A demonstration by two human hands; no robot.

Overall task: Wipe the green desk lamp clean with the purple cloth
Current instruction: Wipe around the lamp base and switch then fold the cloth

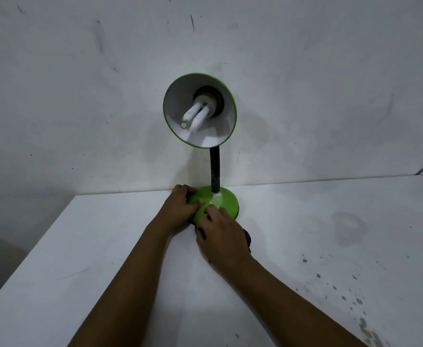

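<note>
The green desk lamp stands upright at the back of the white table, against the wall. Its round green base (226,199) sits on the table, a black flexible neck (215,171) rises from it, and the green shade (226,101) faces me with a white bulb (195,116) inside. My left hand (180,209) grips the left side of the base. My right hand (220,236) rests at the base's front edge, pressing down on the purple cloth (247,236), which is mostly hidden under the hand.
The white table (105,259) has its left edge running diagonally at the left. Dark specks and stains mark its right side (350,229). A scuffed white wall (305,96) stands directly behind the lamp.
</note>
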